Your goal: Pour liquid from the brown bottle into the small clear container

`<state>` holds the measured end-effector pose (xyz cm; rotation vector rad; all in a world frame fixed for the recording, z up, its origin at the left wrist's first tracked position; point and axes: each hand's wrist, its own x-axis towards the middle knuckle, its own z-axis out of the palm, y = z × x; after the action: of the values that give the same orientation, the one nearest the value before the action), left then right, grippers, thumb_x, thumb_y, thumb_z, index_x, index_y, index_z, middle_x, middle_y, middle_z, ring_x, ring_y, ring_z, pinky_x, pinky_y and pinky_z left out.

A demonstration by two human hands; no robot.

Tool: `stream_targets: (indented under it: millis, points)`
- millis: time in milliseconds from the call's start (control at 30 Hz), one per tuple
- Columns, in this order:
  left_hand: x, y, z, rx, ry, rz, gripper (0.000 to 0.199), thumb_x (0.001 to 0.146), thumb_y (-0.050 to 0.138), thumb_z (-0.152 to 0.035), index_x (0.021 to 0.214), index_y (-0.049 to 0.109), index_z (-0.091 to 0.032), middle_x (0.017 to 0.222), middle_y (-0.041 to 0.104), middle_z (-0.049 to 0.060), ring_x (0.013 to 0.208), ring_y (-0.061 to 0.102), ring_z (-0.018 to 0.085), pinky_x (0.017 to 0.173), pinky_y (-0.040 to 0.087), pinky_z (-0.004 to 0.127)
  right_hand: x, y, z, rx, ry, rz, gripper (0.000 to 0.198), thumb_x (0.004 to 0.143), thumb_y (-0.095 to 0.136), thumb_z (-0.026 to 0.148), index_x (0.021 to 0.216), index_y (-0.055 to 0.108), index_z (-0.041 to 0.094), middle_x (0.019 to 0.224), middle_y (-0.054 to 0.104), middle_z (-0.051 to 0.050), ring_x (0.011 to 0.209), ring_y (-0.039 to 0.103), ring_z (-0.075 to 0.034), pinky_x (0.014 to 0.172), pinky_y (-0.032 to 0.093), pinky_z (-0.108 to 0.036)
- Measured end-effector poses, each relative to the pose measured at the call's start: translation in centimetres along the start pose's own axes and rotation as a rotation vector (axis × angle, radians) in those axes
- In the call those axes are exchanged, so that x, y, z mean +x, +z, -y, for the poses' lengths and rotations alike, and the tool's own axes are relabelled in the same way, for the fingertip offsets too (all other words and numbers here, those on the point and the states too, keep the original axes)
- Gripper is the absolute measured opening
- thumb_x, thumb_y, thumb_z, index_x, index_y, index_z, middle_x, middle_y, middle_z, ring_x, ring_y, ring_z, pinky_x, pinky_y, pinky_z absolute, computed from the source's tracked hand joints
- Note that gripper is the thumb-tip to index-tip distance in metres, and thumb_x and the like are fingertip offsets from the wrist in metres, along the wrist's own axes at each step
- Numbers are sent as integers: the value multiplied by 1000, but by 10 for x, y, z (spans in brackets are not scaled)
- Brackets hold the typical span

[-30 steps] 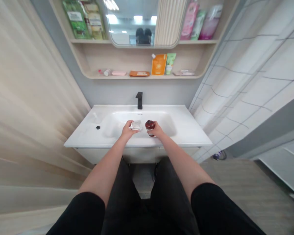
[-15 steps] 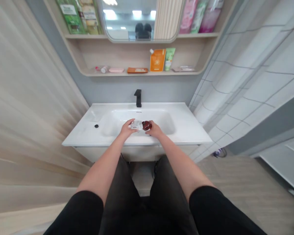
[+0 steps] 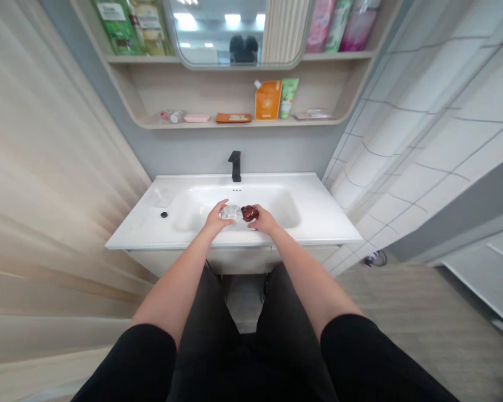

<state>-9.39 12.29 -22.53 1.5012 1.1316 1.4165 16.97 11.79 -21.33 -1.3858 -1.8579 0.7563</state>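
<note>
A black faucet (image 3: 235, 167) stands above frame center, an orange pouch (image 3: 268, 100) and green tube (image 3: 289, 99) higher up. Mid-frame, over the white sink (image 3: 283, 211), the left hand (image 3: 214, 219) curls its fingers around a clear container (image 3: 231, 213); the right hand's (image 3: 264, 220) fingers clasp a tilted brown bottle (image 3: 248, 213) beside it.

The clear container (image 3: 231, 213) looks glossy, the brown bottle (image 3: 249, 213) shiny, the sink (image 3: 283, 209) smooth and glossy, the faucet (image 3: 236, 167) matt, the curtain (image 3: 54, 184) cloth.
</note>
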Motion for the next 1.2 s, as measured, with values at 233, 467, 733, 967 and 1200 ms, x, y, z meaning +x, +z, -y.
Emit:
stream_targets:
  millis: [233, 467, 733, 967, 1200]
  points:
    - [1, 1, 0, -10, -21, -2, 84, 47, 101, -26, 121, 61, -26, 119, 66, 3, 116, 67, 28, 107, 52, 41, 1, -1, 1, 4, 7, -3, 75, 62, 95, 19, 132, 69, 28, 111, 83, -2, 102, 78, -29, 97, 61, -41]
    - [0, 2, -3, -17, 9, -9, 77, 50, 99, -27, 118, 63, -26, 118, 69, 3, 115, 68, 28, 108, 51, 41, 2, 1, -1, -48, -5, -2, 78, 63, 96, 20, 136, 68, 26, 116, 83, -4, 104, 78, -29, 98, 61, -41]
    - [-2, -1, -2, 14, -28, -18, 76, 53, 100, -28, 122, 69, -25, 117, 73, 4, 111, 70, 28, 107, 53, 43, 3, 1, -3, -60, -6, 9, 77, 62, 96, 20, 134, 69, 26, 118, 83, -3, 104, 78, -29, 98, 61, -41]
    - [-2, -2, -4, -16, -30, -6, 75, 50, 101, -27, 119, 70, -25, 115, 73, 3, 107, 69, 27, 104, 54, 41, 4, 1, -2, -57, -16, 15, 77, 61, 95, 18, 133, 70, 26, 119, 83, -4, 103, 77, -29, 98, 61, -41]
    - [-1, -3, -5, -22, -40, 1, 75, 48, 100, -25, 116, 70, -24, 111, 72, 2, 105, 68, 27, 103, 54, 41, 4, 0, 0, -85, -17, 33, 79, 61, 95, 18, 136, 70, 27, 120, 83, -4, 104, 77, -30, 99, 61, -42]
